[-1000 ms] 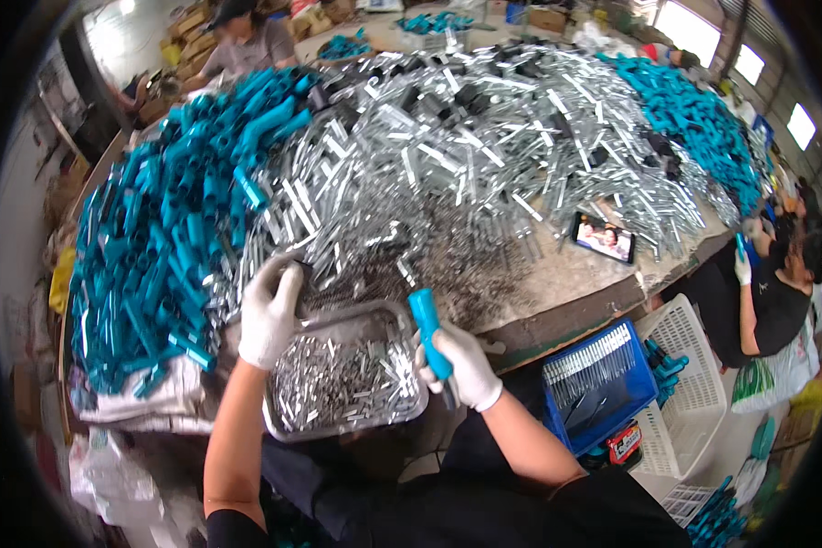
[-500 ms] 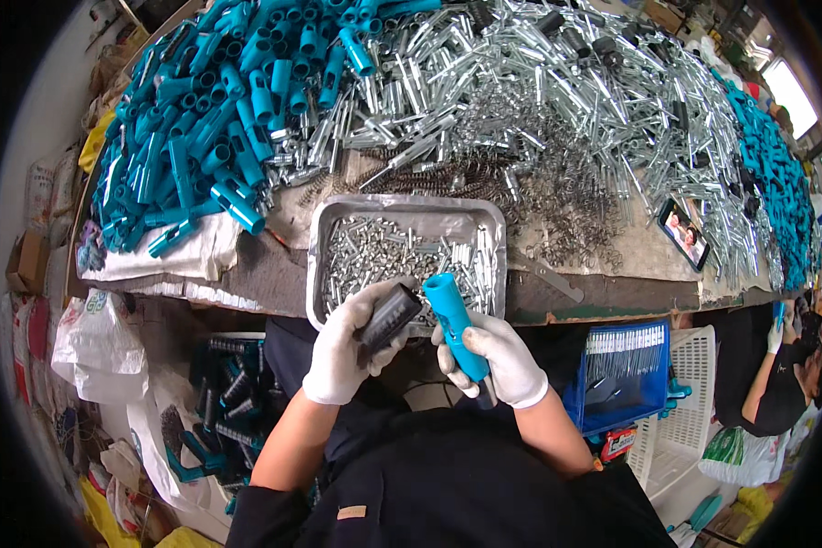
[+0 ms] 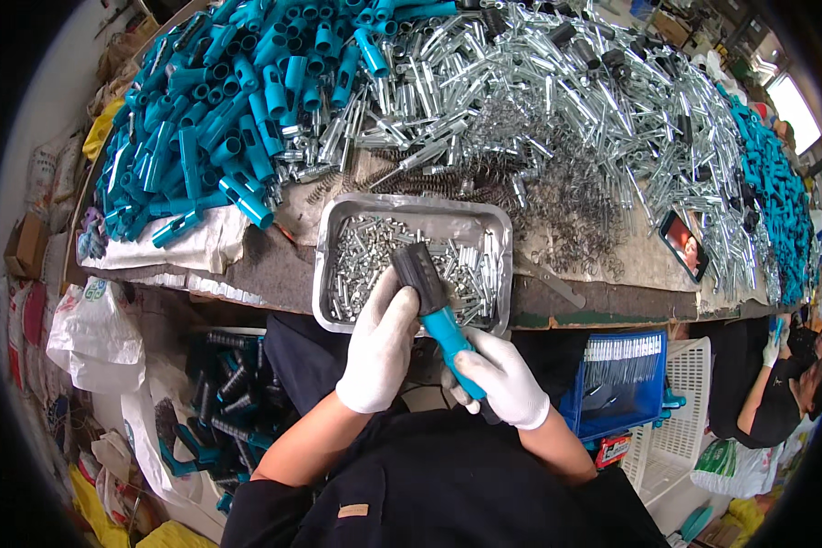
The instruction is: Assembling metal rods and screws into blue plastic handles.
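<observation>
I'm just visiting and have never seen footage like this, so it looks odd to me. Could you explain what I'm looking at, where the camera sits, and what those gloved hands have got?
There is no machine here: a person works with two hands in white gloves. The picture comes from a wide fisheye camera worn on the person's head, looking down, which is why straight edges bend near the rim.

The right hand grips a teal plastic handle. The left hand steadies a dark grip piece at the handle's far end.

Just beyond them sits a metal tray of small shiny metal pins, at the edge of a worktable. Farther back lie a pile of teal handles, a heap of silvery metal tubes, dark springs and a phone. A blue crate stands beside the person, and another person sits at far right.
</observation>
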`<move>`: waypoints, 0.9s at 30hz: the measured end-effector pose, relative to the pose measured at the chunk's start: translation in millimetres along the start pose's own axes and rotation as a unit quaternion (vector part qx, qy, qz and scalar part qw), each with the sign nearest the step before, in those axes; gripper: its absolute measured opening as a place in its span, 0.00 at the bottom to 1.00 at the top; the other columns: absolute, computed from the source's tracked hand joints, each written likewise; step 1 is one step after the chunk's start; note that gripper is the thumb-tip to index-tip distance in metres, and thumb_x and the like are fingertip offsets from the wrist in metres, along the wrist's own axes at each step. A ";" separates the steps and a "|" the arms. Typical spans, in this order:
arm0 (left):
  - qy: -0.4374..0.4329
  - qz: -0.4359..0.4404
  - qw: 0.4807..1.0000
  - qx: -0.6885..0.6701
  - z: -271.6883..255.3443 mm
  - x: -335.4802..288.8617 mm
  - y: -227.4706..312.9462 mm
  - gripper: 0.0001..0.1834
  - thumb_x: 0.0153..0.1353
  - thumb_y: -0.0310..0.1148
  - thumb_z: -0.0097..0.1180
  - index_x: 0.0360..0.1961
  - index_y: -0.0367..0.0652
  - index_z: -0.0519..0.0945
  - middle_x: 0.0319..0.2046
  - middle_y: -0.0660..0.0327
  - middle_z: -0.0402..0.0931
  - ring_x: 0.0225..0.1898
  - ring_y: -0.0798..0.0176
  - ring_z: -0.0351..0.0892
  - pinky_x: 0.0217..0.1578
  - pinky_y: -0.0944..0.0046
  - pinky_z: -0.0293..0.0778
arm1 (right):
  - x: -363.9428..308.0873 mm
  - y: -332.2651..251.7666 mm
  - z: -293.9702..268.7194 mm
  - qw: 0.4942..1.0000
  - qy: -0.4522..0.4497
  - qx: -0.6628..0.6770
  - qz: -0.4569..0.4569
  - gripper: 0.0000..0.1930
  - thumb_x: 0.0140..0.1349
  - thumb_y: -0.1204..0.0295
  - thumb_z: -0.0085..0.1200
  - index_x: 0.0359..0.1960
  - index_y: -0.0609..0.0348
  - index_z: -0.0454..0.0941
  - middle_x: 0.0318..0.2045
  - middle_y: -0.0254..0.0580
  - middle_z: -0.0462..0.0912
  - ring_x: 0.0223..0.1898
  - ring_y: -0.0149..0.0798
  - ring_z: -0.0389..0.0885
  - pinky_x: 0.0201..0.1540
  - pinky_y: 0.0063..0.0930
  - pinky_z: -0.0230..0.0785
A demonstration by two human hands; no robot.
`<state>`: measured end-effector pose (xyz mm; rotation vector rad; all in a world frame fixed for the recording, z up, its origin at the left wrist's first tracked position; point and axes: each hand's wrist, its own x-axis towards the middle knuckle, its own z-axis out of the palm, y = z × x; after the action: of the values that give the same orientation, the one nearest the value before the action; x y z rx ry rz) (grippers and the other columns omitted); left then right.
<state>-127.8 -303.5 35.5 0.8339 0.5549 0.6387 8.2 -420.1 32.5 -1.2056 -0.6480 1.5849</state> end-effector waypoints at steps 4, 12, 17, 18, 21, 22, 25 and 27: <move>0.009 0.140 0.977 0.163 21.1 1.3 6.6 0.37 0.66 0.28 0.46 0.74 0.42 0.48 0.54 0.55 0.70 0.51 0.63 0.72 0.56 0.60 0.69 | -1.5 1.2 3.4 0.991 -0.035 0.118 -0.048 0.17 0.73 0.62 0.46 0.50 0.65 0.69 0.30 0.39 0.76 0.22 0.25 0.71 0.20 0.18 0.64; -0.041 0.172 0.932 0.318 23.0 21.4 25.7 0.36 0.59 0.30 0.58 0.67 0.38 0.58 0.55 0.46 0.73 0.54 0.50 0.78 0.55 0.56 0.72 | -1.4 -2.1 -3.9 0.956 -0.088 0.279 -0.022 0.23 0.74 0.51 0.42 0.48 0.64 0.69 0.27 0.40 0.74 0.18 0.26 0.67 0.18 0.18 0.60; -0.024 0.189 0.865 0.465 30.3 19.7 24.2 0.29 0.60 0.36 0.59 0.60 0.35 0.68 0.41 0.41 0.79 0.41 0.40 0.82 0.45 0.52 0.76 | 4.6 -4.7 -4.0 0.924 -0.077 0.375 -0.003 0.20 0.76 0.54 0.39 0.39 0.61 0.70 0.24 0.40 0.74 0.16 0.27 0.67 0.16 0.19 0.60; -0.023 0.189 0.864 0.467 30.6 19.1 23.1 0.29 0.60 0.36 0.59 0.60 0.35 0.68 0.41 0.41 0.79 0.41 0.40 0.82 0.45 0.52 0.76 | 6.2 -6.2 -0.5 0.959 -0.037 0.278 -0.033 0.21 0.76 0.54 0.38 0.39 0.61 0.70 0.22 0.40 0.74 0.16 0.27 0.67 0.16 0.19 0.60; 0.009 0.275 0.785 0.555 31.4 15.2 16.7 0.25 0.62 0.34 0.56 0.58 0.35 0.71 0.40 0.40 0.79 0.39 0.41 0.81 0.42 0.52 0.76 | 11.8 -2.3 -6.9 0.989 0.026 0.109 -0.091 0.22 0.76 0.53 0.37 0.44 0.61 0.72 0.22 0.37 0.74 0.15 0.26 0.68 0.16 0.19 0.61; -0.010 0.308 0.777 0.550 29.2 15.5 15.7 0.23 0.62 0.32 0.55 0.57 0.35 0.72 0.40 0.41 0.79 0.40 0.41 0.81 0.44 0.52 0.76 | 18.0 0.4 -4.4 0.984 0.076 0.073 -0.143 0.22 0.76 0.54 0.38 0.52 0.62 0.71 0.23 0.34 0.74 0.16 0.24 0.68 0.17 0.18 0.61; -0.075 0.282 0.744 0.601 19.7 26.2 35.5 0.18 0.63 0.31 0.52 0.53 0.37 0.78 0.37 0.45 0.81 0.39 0.43 0.82 0.43 0.53 0.76 | 36.6 -1.5 -8.1 0.953 0.151 -0.125 -0.230 0.29 0.74 0.62 0.46 0.72 0.60 0.56 0.26 0.29 0.73 0.17 0.21 0.67 0.17 0.17 0.61; -0.020 0.240 0.641 0.729 -6.2 56.3 56.8 0.09 0.63 0.36 0.55 0.38 0.48 0.85 0.28 0.51 0.81 0.31 0.50 0.84 0.35 0.54 0.77 | 32.7 -5.2 -10.9 0.985 0.149 -0.046 -0.075 0.29 0.72 0.63 0.49 0.71 0.60 0.58 0.25 0.30 0.73 0.17 0.21 0.67 0.15 0.17 0.59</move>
<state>-110.2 -231.9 67.0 2.6151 0.7812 0.5487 20.2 -389.7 20.4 -1.3959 -0.6057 1.2295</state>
